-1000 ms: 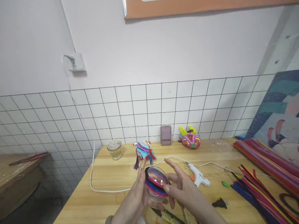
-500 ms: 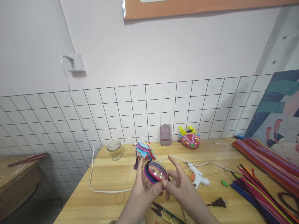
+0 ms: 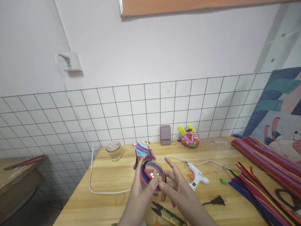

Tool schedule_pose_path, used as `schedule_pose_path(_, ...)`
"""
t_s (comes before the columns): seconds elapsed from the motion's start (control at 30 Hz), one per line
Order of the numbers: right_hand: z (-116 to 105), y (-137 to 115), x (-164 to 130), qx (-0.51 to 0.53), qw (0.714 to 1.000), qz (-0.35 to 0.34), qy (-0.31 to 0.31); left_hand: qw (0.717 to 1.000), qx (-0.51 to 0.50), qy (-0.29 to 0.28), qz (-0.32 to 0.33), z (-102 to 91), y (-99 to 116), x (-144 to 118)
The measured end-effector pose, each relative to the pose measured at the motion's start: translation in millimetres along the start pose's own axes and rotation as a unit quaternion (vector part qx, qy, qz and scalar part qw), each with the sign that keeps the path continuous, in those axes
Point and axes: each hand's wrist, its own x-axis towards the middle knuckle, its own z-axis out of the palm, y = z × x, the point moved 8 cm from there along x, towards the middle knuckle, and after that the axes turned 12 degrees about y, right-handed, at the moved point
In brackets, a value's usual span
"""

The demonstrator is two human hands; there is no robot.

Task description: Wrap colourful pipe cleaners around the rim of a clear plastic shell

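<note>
A clear plastic ball (image 3: 155,171) is held above the wooden table, with black, blue and pink fuzzy strips curving around its left side and lower edge. My left hand (image 3: 140,191) grips it from the left, thumb across the front. From the right, my right hand (image 3: 176,187) pinches its lower front edge with the thumb, other fingers partly behind it. Below the hands lie thread snips (image 3: 169,214) with a dark and yellow body. Just behind the ball sits a round striped craft piece (image 3: 144,150) with tassels.
A white glue gun (image 3: 197,177) lies to the right, near a black plug (image 3: 218,201) and a white cable (image 3: 110,192). Pipe cleaner bundles (image 3: 265,157) fill the right side. At the back stand a glass jar (image 3: 114,151) and a colourful animal-face craft (image 3: 190,139).
The ball has turned slightly, showing more clear surface toward me. Both hands still hold it, and my right fingers have shifted along its edge. The whole view has moved a little.
</note>
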Motion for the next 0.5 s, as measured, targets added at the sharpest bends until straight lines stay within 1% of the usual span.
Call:
schedule_pose_path(0.07, 1.2, 1.6, -1.4, 0.016, 1.000, 0.009, -0.021, 1.000, 0.018, 0.006, -0.005, -3.8, -1.7, 1.8)
schedule_pose_path(0.17, 0.4, 5.3, -1.4, 0.036, 0.998, 0.023, -0.036, 0.999, 0.040, 0.014, -0.023, -11.8, -7.2, 5.5)
schedule_pose_path(0.23, 0.4, 6.9, -0.9, 0.044, 0.997, 0.034, -0.051, 0.998, 0.046, 0.005, -0.038, -14.1, -9.9, 7.0)
schedule_pose_path(0.3, 0.3, 6.3, -0.6, 0.051, 0.996, 0.043, -0.064, 0.998, 0.045, -0.005, -0.039, -14.3, -7.7, 7.6)
schedule_pose_path(0.37, -1.6, 5.2, -1.4, 0.050, 0.995, 0.052, -0.067, 0.999, 0.039, 0.000, -0.025, -15.4, -0.6, 8.0)
schedule_pose_path(0.4, -2.8, 5.1, -2.5, 0.044, 0.995, 0.059, -0.065, 0.999, 0.038, 0.012, -0.014, -17.3, 3.9, 8.4)
schedule_pose_path(0.5, -5.0, 5.2, -8.8, 0.015, 0.996, 0.069, -0.063, 0.994, 0.064, 0.069, 0.052, -26.8, 21.0, 9.3)
